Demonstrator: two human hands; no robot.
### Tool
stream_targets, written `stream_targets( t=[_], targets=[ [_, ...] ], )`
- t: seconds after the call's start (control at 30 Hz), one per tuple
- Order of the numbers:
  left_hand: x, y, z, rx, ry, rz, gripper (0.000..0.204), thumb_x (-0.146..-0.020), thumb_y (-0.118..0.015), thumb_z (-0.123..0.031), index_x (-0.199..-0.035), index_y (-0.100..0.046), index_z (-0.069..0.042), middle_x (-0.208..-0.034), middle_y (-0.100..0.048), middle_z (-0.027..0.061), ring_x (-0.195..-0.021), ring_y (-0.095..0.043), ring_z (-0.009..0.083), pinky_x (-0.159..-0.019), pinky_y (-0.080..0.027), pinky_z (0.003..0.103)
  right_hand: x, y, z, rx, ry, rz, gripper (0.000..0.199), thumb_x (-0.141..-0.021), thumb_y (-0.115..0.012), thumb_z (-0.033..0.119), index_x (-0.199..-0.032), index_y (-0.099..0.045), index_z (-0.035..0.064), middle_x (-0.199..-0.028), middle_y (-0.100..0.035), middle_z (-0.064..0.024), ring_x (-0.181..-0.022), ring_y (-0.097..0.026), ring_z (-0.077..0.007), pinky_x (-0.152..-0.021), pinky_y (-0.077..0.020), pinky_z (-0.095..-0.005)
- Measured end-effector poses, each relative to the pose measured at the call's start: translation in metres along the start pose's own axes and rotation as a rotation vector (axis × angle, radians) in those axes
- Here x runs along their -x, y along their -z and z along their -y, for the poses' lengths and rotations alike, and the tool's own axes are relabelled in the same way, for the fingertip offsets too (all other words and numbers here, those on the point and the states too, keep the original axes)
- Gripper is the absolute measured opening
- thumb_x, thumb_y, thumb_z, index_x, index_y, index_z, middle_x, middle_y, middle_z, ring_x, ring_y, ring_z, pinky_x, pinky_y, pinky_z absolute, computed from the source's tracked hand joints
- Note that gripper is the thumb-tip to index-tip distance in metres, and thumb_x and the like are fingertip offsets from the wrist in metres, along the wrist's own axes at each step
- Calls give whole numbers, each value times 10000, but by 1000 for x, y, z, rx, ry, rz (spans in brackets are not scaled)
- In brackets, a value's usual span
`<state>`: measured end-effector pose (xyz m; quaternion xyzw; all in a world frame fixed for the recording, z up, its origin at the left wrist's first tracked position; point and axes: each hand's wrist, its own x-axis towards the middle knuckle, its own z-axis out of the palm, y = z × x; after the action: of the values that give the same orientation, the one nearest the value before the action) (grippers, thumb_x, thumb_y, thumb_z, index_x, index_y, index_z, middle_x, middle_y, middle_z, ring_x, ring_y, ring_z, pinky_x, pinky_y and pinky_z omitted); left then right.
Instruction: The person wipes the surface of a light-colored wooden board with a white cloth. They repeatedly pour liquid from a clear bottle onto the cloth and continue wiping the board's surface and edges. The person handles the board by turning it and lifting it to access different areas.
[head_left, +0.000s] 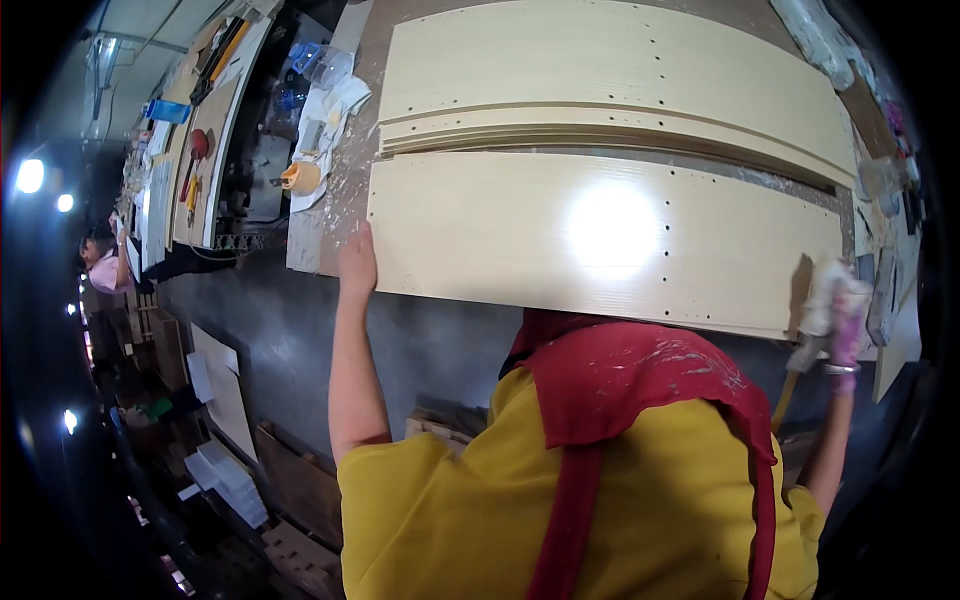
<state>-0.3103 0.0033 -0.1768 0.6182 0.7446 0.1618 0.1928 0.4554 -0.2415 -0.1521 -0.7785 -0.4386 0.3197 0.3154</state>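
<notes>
And there it was: a long pale board (520, 225) lying flat on the near side of the counter (335, 195), its far edge just beside a stack of similar boards (620, 70). The left grip (358, 262) was bare and set against the board's left end, fingers pointing away to the far side; whether any of them curled underneath could not be told. Over on the right, the gloved right grip (849, 318) was at the right end, all blur, with a greyish thing (818, 300) beside it; whether that grip was closed around it could not be told either.

Now, the handling! The board looked stiff and thin for its length, probably moderately heavy and awkward to swing from one end. A bright glare (613, 228) on its face hinted at a smooth, perhaps slippery finish, so a flat palm would likely have slid. The two short ends looked the best hold, one each side, thumbs on top, weight shared. Corners and edges seemed likeliest to chip, and the small dark holes (667, 253) offered no purchase.
</notes>
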Motion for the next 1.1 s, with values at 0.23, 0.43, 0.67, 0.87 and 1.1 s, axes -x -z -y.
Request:
stream_targets(
  t=[0.23,0.43,0.67,0.87,1.1],
  targets=[
    [7,-7,-6,119,-10,-75,513,-990,-297,-356,-978,-605,54,-931,-603,293,-927,-554,467,-791,-431,473,-11,-241,213,731,987,482,615,-739,-642,276,-1311,-486,114,-946,-581,-91,-935,-541,-290,-954,-340,-487],
    [-4,-25,34,131,-195,-93,365,-944,-401,-250,-987,-617,41,-938,-625,277,-910,-583,446,-795,-451,432,8,-472,366,245,1473,637,344,-756,-624,306,-1047,-623,122,-879,-594,-26,-916,-571,-228,-919,-400,-485],
    [-15,6,43,138,-92,197,432,-992,-332,-251,-1145,-559,83,-1128,-605,209,-1070,-548,280,-959,-389,373,-22,-357,282,386,1189,291,465,-768,-593,358,-1195,-548,180,-1266,-491,-94,-1200,-457,-283,-1007,-330,-500],
    [-65,-3,-22,882,401,281,484,-960,-442,-391,-1205,-534,17,-1147,-591,90,-1006,-561,189,-857,-447,311,-53,-120,144,654,346,-376,422,-861,-544,228,-1250,-534,65,-1194,-556,-223,-1111,-526,-384,-941,-415,-444],
    [-53,16,-31,641,208,-51,486,-956,-462,-383,-1172,-560,41,-1062,-629,99,-893,-613,191,-774,-501,301,-65,-30,67,344,114,-509,356,-876,-576,345,-1147,-606,116,-1009,-640,-163,-954,-611,-338,-828,-468,-375]
  ],
)
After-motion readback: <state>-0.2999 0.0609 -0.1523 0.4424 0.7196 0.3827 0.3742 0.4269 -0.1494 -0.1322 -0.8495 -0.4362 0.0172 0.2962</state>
